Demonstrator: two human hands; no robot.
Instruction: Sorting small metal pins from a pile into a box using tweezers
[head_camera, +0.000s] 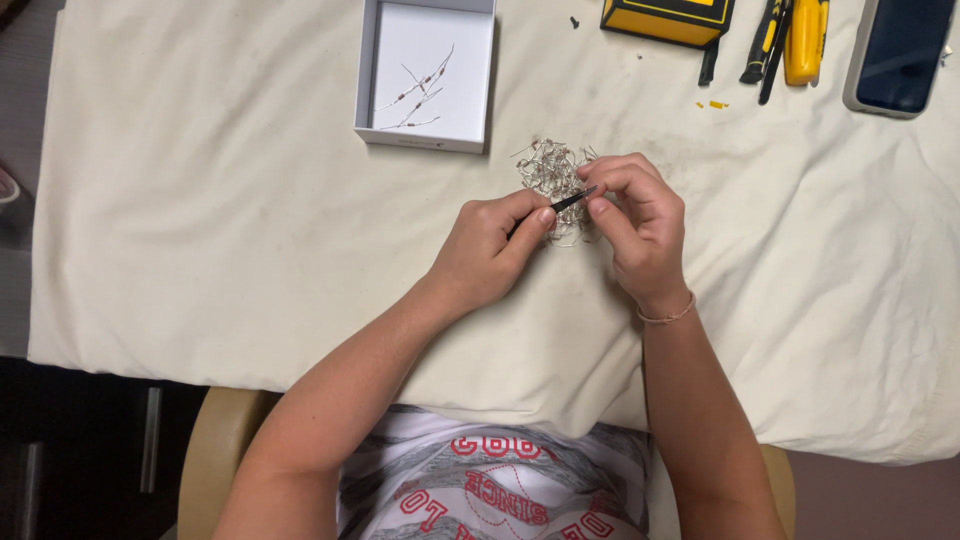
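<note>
My left hand (490, 250) grips black tweezers (570, 201), tips pointing right toward a tangled pile of small wire-legged components (547, 172) on the white cloth. My right hand (635, 215) is pinched closed at the tweezer tips, its fingers over the right side of the pile, seemingly holding one component, which is too small to make out. Behind and to the left stands an open white box (375, 80) with a few loose components (415, 92) lying in it.
A white cloth (200, 220) covers the table. At the far edge lie a yellow-black device (668, 18), yellow-black hand tools (790, 40) and a dark phone (900, 55). Small yellow scraps (715, 104) lie near the tools. A chair edge (215, 450) shows below.
</note>
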